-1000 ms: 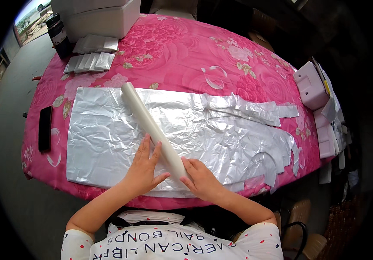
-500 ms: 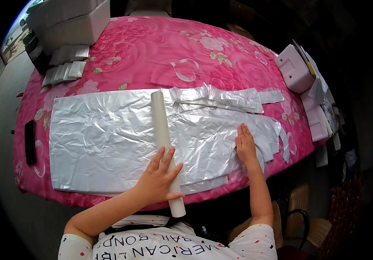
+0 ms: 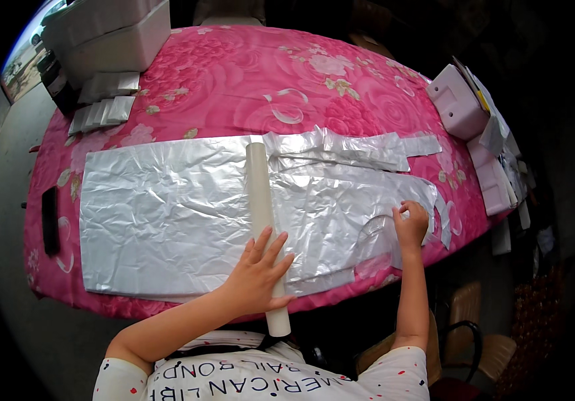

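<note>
Person's left hand (image 3: 254, 277), fingers spread open atop a pale tube (image 3: 259, 187), right hand (image 3: 412, 226) curled closed, apparently pinching silvery film (image 3: 167, 214) beneath its fingertips

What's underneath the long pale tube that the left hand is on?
Silvery plastic lies under most of the tube, over the pink tablecloth; the tube's near end juts past the cloth's edge. Exactly how the plastic lies beneath the tube and left hand is hidden.

Wide fisheye view from the head, downward across the table (image 3: 224, 90).
</note>
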Tool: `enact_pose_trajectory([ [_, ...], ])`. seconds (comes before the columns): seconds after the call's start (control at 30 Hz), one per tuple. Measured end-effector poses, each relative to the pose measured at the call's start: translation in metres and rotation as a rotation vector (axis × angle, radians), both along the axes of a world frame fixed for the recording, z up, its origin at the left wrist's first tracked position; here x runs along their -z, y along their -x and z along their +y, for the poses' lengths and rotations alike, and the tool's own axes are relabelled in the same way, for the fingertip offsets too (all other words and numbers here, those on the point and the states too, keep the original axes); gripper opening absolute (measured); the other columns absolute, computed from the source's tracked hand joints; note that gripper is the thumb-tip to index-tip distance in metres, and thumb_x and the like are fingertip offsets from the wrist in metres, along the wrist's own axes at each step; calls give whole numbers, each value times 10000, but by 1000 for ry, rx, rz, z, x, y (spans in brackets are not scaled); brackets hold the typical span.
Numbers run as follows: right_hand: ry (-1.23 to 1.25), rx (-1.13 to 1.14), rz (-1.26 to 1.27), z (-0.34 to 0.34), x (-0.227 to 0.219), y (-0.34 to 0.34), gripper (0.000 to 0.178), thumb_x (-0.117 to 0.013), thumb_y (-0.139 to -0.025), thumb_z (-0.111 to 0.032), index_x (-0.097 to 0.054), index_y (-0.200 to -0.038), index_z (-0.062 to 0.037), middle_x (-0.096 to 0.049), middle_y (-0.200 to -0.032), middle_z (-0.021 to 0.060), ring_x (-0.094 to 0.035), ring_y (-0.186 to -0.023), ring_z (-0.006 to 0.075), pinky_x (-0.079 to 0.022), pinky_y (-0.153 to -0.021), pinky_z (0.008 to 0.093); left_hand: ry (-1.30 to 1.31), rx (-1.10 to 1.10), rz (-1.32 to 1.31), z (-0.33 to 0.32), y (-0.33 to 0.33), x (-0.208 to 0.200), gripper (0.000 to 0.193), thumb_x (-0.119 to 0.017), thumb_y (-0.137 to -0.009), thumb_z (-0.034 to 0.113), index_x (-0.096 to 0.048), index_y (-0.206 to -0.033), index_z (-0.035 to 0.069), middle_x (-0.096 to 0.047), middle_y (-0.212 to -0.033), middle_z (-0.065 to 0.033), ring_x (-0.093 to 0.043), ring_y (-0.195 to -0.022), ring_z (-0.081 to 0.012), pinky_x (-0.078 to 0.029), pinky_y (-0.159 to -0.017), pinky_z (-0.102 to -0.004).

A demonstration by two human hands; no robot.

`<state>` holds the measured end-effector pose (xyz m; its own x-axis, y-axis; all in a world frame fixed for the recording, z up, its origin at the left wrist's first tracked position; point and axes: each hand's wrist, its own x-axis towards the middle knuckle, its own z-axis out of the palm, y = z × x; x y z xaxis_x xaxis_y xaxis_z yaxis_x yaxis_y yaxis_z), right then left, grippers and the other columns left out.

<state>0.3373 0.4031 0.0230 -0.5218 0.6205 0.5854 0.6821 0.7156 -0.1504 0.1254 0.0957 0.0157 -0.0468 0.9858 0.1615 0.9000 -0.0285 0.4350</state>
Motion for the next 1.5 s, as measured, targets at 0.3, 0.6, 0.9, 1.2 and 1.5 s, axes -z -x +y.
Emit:
enact_pose_trajectory([
  [0.3,1001,-736,179,-182,-60,82,181,-690,-749,-46,-587,-891,2,-633,-860,82,-616,-788,133,-490,-725,253,-13,-253,-1427,-5,-7,-25,421,-621,-842,170,-482,-1206,11,-572,-1123,-113,-537,-1043,-172,-422,-892,-315],
  [0.6,610,-738,-49,-238,-41,69,272,-706,-748,-204,-593,-935,-43,-611,-936,97,-593,-839,263,-485,-699,335,254,-679,-1412,-115,154,2,144,-606,-827,66,-596,-945,-16,-626,-796,-69,-606,-684,-125,-500,-617,-255],
  [0.9,1080,-234,-487,-262,-19,64,503,-652,-742,-466,-595,-879,15,-636,-739,174,-632,-681,327,-490,-627,377,-46,-722,40,-168,211,-40,249,-603,-752,-20,-571,-998,0,-614,-958,-109,-593,-875,-247,-469,-746,-329],
  [1.2,1200,-266,-417,-256,-14,59,462,-634,-758,-432,-609,-928,-3,-642,-756,183,-632,-702,336,-495,-656,378,-238,-200,-280,-21,67,6,484,-580,-784,35,-433,-1242,-20,-431,-1295,-178,-417,-1191,-336,-363,-986,-384],
  [1.5,1419,-246,-409,-226,-18,65,339,-618,-853,-297,-638,-910,36,-659,-727,107,-627,-660,116,-480,-599,252,-59,-257,85,1,40,37,567,-410,-845,197,-320,-1304,-125,-302,-1386,-266,-266,-1315,-369,-188,-1087,-447],
])
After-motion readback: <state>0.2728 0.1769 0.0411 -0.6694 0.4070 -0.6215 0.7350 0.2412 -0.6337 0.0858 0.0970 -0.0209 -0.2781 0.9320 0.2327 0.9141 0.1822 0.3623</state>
